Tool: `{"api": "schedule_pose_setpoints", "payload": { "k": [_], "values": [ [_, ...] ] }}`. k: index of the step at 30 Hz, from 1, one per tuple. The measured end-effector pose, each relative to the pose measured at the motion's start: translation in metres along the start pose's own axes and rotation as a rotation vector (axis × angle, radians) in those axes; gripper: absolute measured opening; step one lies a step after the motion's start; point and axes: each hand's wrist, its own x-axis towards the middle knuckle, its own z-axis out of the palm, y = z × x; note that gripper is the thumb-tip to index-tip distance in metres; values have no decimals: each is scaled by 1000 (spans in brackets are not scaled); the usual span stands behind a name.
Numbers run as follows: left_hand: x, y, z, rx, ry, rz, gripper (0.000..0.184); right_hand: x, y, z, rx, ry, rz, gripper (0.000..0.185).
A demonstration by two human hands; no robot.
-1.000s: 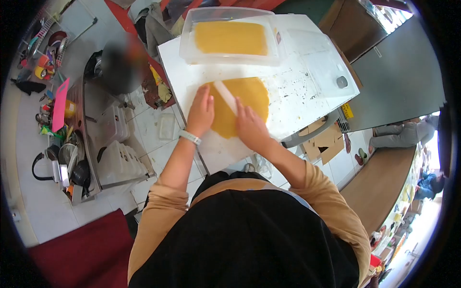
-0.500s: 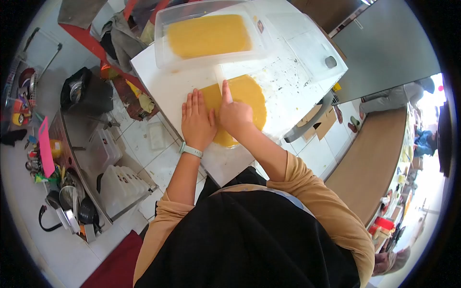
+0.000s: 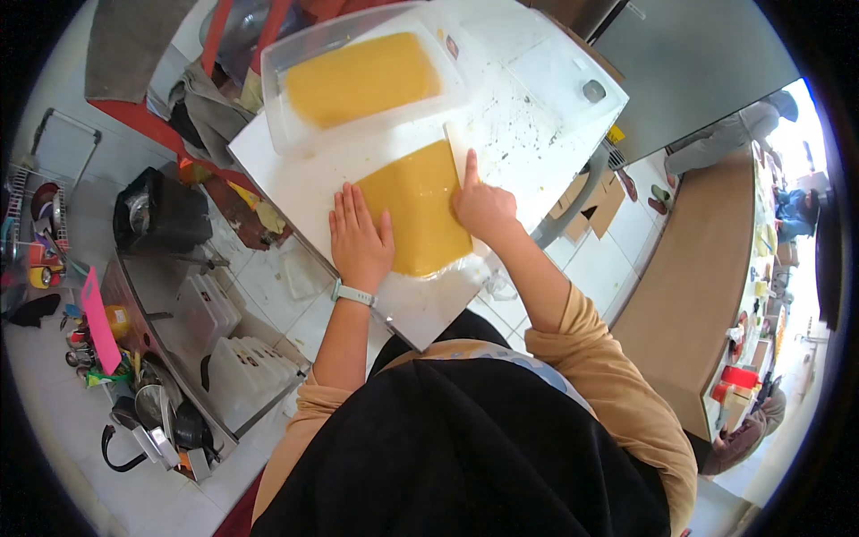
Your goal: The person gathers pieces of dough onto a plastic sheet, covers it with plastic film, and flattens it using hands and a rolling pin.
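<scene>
My left hand lies flat with fingers stretched out at the left edge of a smooth yellow sheet, which looks like dough or paste under clear plastic film. A long, pale, straight-edged scraper runs along the sheet's right side. My right hand is closed on it, index finger extended along its length; the part under the palm is hidden. Behind the sheet stands a clear plastic tub holding a yellow slab.
The white table carries dark specks and a small grey round object at the right. Left of it are a dark bin and a shelf with plastic containers. A long brown table extends on the right.
My right hand and the scraper have moved right, from across the yellow sheet to its right side. That side was rounded and is now straight. My left hand remains flat at the left edge.
</scene>
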Motion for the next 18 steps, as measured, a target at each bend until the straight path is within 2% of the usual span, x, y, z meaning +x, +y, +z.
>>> {"api": "schedule_pose_setpoints", "payload": {
  "k": [2,3,6,9,12,15,18],
  "values": [
    [1,-3,-4,14,-65,13,66,-9,11,-9,-15,-55,-45,75],
    [4,-5,-7,24,-103,21,66,-12,17,-2,-7,2,-83,76],
    [19,-6,-40,46,-275,68,61,-48,0,-19,87,-39,-160,73],
    [43,-18,-53,-94,-316,282,50,-63,-12,30,117,274,-374,68],
    [57,-33,-54,-337,-420,614,37,-62,-24,44,99,594,-354,61],
    [74,-61,-36,-458,-420,979,34,-46,-45,55,57,615,-293,61],
    [106,-73,-30,-568,-616,1215,38,-37,-65,53,84,696,-230,63]
  ]
}}
